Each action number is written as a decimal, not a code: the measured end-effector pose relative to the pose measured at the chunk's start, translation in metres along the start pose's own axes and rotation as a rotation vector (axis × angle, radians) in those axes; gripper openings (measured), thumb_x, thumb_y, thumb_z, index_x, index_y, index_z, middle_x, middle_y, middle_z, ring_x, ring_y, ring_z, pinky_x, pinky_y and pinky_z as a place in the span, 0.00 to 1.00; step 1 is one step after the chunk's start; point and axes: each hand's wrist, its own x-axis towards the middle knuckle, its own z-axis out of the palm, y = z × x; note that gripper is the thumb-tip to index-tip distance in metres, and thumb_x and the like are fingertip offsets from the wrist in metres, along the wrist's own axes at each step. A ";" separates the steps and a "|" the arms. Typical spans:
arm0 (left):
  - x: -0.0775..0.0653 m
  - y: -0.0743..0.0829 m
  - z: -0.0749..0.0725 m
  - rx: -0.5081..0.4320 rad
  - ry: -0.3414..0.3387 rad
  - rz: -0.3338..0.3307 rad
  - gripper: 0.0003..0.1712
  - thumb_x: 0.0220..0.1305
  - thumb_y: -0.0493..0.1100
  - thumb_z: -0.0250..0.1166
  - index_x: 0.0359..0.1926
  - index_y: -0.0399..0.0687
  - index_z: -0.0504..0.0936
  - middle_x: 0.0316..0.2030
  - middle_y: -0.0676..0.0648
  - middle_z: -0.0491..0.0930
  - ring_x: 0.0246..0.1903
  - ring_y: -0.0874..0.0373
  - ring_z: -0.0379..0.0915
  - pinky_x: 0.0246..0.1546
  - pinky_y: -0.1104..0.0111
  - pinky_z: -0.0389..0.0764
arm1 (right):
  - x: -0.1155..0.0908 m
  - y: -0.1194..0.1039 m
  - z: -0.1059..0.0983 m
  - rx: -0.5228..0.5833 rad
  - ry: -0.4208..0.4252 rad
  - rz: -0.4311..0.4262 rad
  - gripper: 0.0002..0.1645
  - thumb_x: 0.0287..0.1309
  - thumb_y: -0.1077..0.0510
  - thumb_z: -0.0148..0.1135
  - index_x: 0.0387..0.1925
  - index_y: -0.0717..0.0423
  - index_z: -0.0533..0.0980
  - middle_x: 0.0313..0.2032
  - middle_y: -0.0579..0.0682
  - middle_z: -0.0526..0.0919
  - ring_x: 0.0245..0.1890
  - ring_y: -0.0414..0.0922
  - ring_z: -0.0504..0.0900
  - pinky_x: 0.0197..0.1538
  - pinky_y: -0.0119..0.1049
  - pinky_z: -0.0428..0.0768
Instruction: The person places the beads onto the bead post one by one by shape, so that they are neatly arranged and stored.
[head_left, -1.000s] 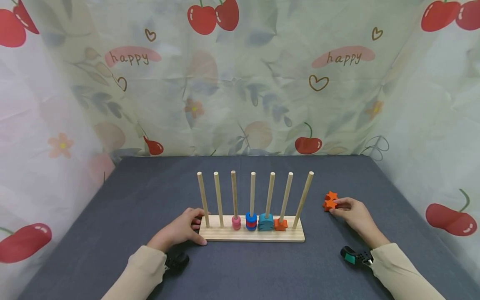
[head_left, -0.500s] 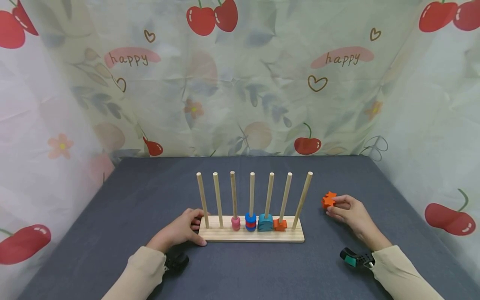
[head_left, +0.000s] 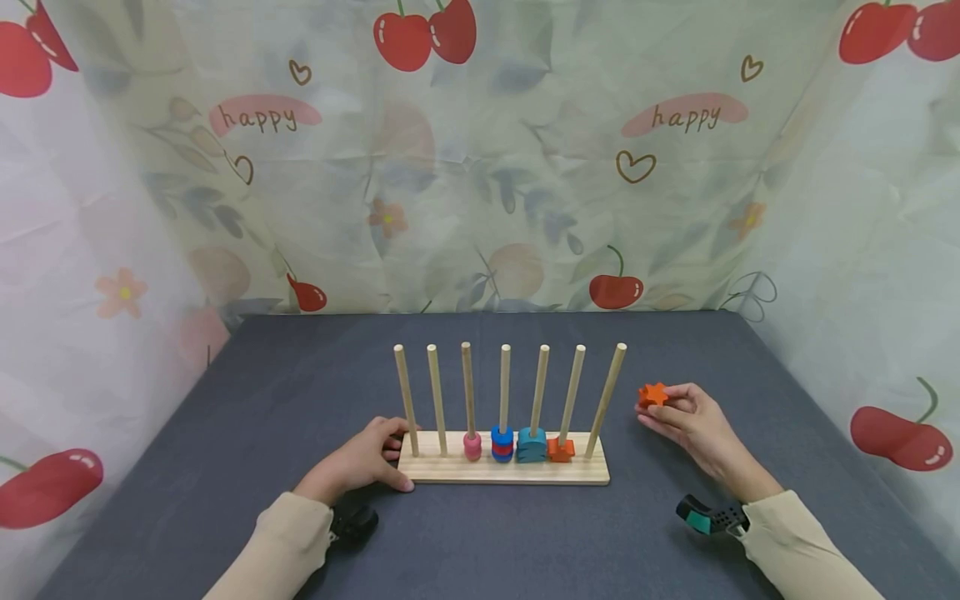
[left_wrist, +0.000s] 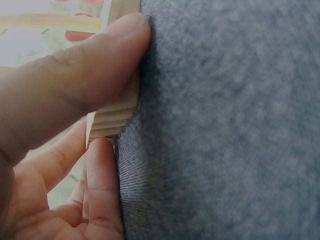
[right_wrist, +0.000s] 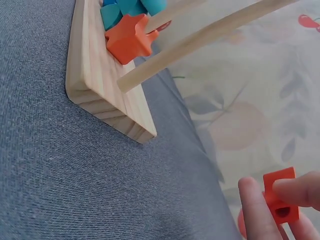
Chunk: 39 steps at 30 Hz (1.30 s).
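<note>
A wooden peg stand (head_left: 512, 471) with a row of upright pegs sits mid-table in the head view. My left hand (head_left: 375, 454) grips its left end; the left wrist view shows the thumb along one side of the base (left_wrist: 117, 112) and fingers against the end. Off the stand's right end, my right hand (head_left: 697, 425) pinches orange star-shaped beads (head_left: 655, 394) above the table. One star faces up; fingers partly hide the rest, so I cannot tell how many there are. A bead hole shows in the right wrist view on the held orange bead (right_wrist: 281, 200).
On the pegs sit pink beads (head_left: 472, 446), a blue and red stack (head_left: 502, 444), teal beads (head_left: 532, 446) and an orange star bead (head_left: 561, 450). The rightmost peg (head_left: 606, 400) leans outward and bears no bead. A printed curtain (head_left: 480, 208) stands behind the dark table (head_left: 480, 533).
My right hand has lifted the orange star beads, turned them and brought them slightly left toward the stand. My left hand has stayed on the stand's end.
</note>
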 end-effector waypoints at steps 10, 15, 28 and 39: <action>0.000 0.000 0.000 0.005 0.002 0.004 0.42 0.33 0.35 0.83 0.56 0.48 0.76 0.50 0.43 0.66 0.51 0.50 0.68 0.56 0.56 0.76 | 0.001 0.001 0.002 -0.026 0.004 0.001 0.22 0.59 0.68 0.63 0.46 0.59 0.60 0.47 0.50 0.74 0.42 0.40 0.85 0.52 0.37 0.81; 0.000 0.000 0.000 0.005 0.000 0.001 0.42 0.33 0.34 0.82 0.56 0.47 0.76 0.50 0.43 0.66 0.51 0.50 0.68 0.56 0.56 0.76 | 0.000 0.002 0.003 -0.004 -0.012 -0.012 0.23 0.59 0.69 0.62 0.47 0.60 0.59 0.44 0.45 0.77 0.42 0.39 0.85 0.51 0.33 0.81; 0.000 0.001 0.000 0.003 0.000 0.001 0.43 0.34 0.34 0.82 0.56 0.47 0.76 0.50 0.42 0.66 0.52 0.49 0.68 0.56 0.56 0.76 | 0.000 0.002 -0.001 -0.157 -0.035 -0.011 0.33 0.60 0.64 0.64 0.64 0.56 0.64 0.48 0.42 0.75 0.45 0.34 0.83 0.54 0.31 0.79; 0.000 0.000 0.001 0.005 0.009 -0.006 0.43 0.33 0.34 0.82 0.56 0.48 0.76 0.50 0.43 0.66 0.51 0.50 0.68 0.56 0.56 0.76 | 0.001 0.001 0.004 -0.139 -0.022 -0.044 0.23 0.64 0.57 0.61 0.58 0.55 0.66 0.49 0.47 0.75 0.46 0.35 0.82 0.56 0.35 0.78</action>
